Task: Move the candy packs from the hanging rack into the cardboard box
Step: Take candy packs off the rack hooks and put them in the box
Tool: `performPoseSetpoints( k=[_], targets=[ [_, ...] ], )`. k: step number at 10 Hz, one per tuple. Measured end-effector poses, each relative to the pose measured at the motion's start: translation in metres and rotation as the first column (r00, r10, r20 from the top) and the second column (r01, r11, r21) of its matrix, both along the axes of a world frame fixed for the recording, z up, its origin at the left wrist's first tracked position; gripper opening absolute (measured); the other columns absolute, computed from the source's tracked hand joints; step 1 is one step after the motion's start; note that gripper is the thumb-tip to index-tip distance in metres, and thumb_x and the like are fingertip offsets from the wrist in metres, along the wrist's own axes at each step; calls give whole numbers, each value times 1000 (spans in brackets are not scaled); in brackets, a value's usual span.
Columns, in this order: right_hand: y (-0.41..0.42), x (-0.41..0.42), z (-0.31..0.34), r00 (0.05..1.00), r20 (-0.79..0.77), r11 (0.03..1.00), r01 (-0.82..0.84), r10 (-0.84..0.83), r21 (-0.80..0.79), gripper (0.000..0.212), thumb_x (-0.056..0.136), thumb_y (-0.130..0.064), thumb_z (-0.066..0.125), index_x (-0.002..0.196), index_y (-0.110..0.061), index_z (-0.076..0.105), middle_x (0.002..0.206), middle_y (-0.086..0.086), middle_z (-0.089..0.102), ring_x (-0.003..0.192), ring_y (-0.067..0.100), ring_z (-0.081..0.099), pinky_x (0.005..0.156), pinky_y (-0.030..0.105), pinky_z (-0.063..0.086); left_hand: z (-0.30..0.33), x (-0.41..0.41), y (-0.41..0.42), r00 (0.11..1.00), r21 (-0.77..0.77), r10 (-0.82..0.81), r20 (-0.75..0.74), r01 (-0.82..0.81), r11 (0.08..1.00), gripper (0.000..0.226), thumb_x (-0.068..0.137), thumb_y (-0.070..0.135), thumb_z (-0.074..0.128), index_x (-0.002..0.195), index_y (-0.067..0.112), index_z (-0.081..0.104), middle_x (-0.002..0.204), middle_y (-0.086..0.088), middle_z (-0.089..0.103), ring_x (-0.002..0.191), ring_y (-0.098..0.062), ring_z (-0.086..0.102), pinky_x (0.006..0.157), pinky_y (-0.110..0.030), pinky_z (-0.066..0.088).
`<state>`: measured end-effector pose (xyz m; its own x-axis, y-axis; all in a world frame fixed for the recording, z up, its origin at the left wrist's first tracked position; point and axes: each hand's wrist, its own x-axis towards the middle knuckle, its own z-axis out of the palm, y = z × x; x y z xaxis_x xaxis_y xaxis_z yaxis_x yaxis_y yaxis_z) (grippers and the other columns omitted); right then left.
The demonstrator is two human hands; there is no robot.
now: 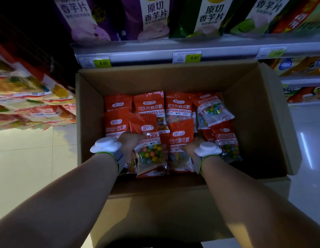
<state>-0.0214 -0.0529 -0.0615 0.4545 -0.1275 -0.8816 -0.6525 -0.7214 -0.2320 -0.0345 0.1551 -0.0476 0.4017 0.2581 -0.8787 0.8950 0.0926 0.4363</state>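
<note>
- Box (pixel 259 111): open on the floor below the shelf (pixel 209 49), with orange candy packs covering its bottom.
- Rack (pixel 30 104): at the left, more packs hanging on it.
- Left hand (pixel 128 142): down in the box, fingers on the bubble-gum pack (pixel 150 149); grip unclear.
- Right hand (pixel 191 145): on the worm pack (pixel 180 140); grip hidden.

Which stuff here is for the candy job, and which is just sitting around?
For the job:
- cardboard box
- watermelon bubble gum pack
- worm gummy pack
- candy packs on rack
- left hand
- right hand

Just sitting around:
- taro chip bags
- price tags
</note>
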Motion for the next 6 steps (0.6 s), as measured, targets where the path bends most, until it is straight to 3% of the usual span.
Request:
performPoseSetpoints(
  k=[1,3,4,5,6],
  targets=[
    [6,-7,18,995,35,995,95,-94,-35,49,92,-20,58,134,2,45,138,20,48,128,35,46,102,37,38,5,-6,6,1000,-5,14,25,-14,1000,36,82,20,76,111,4,59,122,-17,65,111,-36,63,100,-52,48],
    [4,-21,28,929,214,953,301,-301,32,52,90,-15,60,137,-3,42,138,18,48,126,34,47,102,38,40,27,-9,22,995,-87,35,91,-27,996,17,85,12,72,93,7,58,113,-15,67,107,-34,65,97,-53,49],
    [8,-30,46,829,295,880,454,-475,141,52,85,-10,65,133,-2,46,132,17,53,121,34,53,101,38,45,47,-3,32,989,-145,-17,149,39,989,30,81,26,77,99,6,62,115,-14,69,104,-34,66,96,-53,50],
    [12,-30,55,730,332,800,515,-597,307,39,82,5,64,120,8,54,128,25,55,110,40,58,103,47,43,61,-1,38,970,-137,-47,237,81,987,31,80,37,76,92,11,63,111,-12,71,100,-31,68,95,-49,52],
    [21,-39,88,640,329,711,539,-694,452,17,85,3,61,102,-3,61,128,27,55,106,43,58,103,53,42,100,-11,44,921,-103,-71,384,119,988,31,82,43,72,88,15,63,108,-9,71,91,-24,69,84,-39,58]
  ],
)
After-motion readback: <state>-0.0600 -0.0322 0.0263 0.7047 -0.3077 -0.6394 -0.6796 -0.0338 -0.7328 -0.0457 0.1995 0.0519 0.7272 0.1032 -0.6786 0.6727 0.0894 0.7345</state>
